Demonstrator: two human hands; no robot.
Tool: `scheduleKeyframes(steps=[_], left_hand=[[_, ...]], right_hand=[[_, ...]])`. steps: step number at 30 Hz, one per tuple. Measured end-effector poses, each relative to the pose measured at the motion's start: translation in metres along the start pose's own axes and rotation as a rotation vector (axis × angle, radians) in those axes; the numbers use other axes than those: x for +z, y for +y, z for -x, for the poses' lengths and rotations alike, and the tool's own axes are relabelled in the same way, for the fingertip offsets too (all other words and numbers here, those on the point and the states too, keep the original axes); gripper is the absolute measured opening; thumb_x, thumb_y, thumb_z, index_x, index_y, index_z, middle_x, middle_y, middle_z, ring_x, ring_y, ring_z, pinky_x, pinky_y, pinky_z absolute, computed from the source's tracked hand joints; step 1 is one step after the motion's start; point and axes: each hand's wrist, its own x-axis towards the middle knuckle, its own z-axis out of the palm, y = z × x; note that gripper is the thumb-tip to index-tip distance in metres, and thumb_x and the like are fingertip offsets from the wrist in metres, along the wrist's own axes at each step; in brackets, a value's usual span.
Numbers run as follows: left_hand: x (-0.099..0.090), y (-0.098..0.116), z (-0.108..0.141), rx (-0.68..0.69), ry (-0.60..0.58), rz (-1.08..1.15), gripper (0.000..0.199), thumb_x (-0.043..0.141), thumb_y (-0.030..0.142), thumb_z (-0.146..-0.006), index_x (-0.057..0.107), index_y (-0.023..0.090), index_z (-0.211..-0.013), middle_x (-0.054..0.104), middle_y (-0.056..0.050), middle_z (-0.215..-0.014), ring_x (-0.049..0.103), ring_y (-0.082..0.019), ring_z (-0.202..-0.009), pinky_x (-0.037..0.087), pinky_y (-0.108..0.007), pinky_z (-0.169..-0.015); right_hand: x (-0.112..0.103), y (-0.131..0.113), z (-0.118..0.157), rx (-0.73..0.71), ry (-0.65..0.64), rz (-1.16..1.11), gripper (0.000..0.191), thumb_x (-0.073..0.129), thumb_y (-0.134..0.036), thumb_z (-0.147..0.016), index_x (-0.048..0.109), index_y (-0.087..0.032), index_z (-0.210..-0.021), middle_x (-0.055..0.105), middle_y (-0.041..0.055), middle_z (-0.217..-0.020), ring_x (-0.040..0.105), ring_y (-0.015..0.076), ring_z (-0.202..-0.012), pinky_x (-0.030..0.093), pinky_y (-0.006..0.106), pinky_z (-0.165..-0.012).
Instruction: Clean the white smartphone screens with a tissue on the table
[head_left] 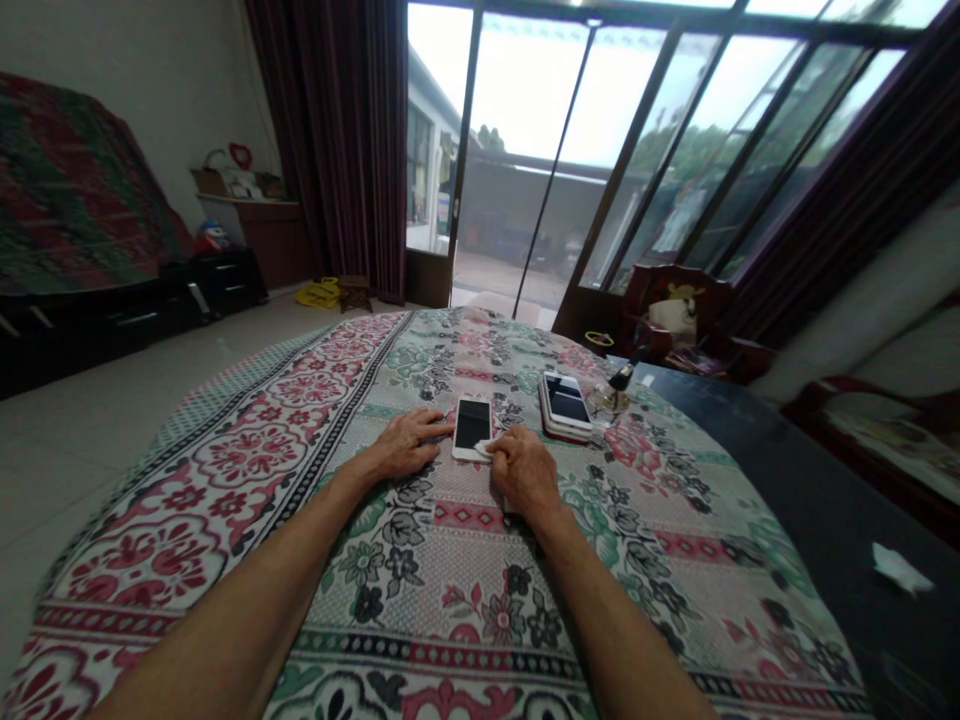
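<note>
A white smartphone (pixel 472 425) with a dark screen lies flat on the patterned tablecloth (pixel 465 560), its long side pointing away from me. My left hand (pixel 409 443) rests on the cloth at the phone's left edge, fingers stretched out and touching its side. At the phone's lower right corner, my right hand (pixel 523 468) pinches a small white wipe (pixel 482 449), pressed against the lower part of the phone. To the right of my right hand lies a stack of phones (pixel 568 402), the top one white with a dark screen.
Beside the stack stands a small glass item (pixel 613 395) with a dark top. A crumpled white tissue (pixel 900 568) lies on the dark surface at the right. Wooden chairs (pixel 671 310) stand beyond the table, with glass doors (pixel 532 170) behind. A yellow bag (pixel 319 292) is on the floor.
</note>
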Motion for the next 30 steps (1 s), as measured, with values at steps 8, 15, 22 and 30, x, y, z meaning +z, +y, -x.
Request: scheduleKeyframes(steps=[8, 15, 22, 30], left_hand=[[0.006, 0.007, -0.007, -0.051, 0.045, -0.003, 0.050, 0.051, 0.018, -0.081, 0.059, 0.027, -0.130, 0.055, -0.006, -0.136, 0.045, -0.030, -0.127, 0.034, -0.048, -0.108], [0.004, 0.011, -0.019, -0.016, -0.054, -0.007, 0.062, 0.044, 0.011, -0.074, 0.058, 0.029, -0.131, 0.055, -0.004, -0.135, 0.047, -0.027, -0.124, 0.038, -0.044, -0.104], [0.006, 0.009, -0.018, -0.021, -0.026, 0.010, 0.042, 0.050, 0.029, -0.088, 0.059, 0.030, -0.129, 0.054, -0.003, -0.140, 0.044, -0.028, -0.129, 0.032, -0.045, -0.109], [0.002, 0.009, -0.016, -0.024, -0.078, 0.033, 0.055, 0.062, 0.046, -0.083, 0.054, 0.029, -0.135, 0.048, -0.006, -0.146, 0.038, -0.033, -0.135, 0.027, -0.050, -0.112]], right_hand=[[0.005, -0.023, 0.010, -0.148, -0.018, -0.027, 0.027, 0.050, -0.016, -0.087, 0.076, -0.026, -0.093, 0.063, 0.0054, -0.096, 0.055, 0.0179, -0.093, 0.042, 0.025, -0.078], [0.004, -0.009, 0.003, -0.033, 0.030, -0.036, 0.028, 0.049, -0.017, -0.089, 0.076, -0.023, -0.096, 0.063, 0.0069, -0.096, 0.056, 0.0184, -0.092, 0.042, 0.025, -0.080], [0.005, -0.017, 0.008, -0.084, 0.012, 0.006, 0.026, 0.051, -0.017, -0.087, 0.075, -0.025, -0.095, 0.061, 0.0063, -0.096, 0.054, 0.0186, -0.091, 0.041, 0.025, -0.077], [0.005, -0.010, 0.006, -0.019, 0.026, 0.003, 0.032, 0.048, -0.014, -0.088, 0.072, -0.025, -0.107, 0.059, 0.0074, -0.102, 0.053, 0.0183, -0.094, 0.040, 0.025, -0.080]])
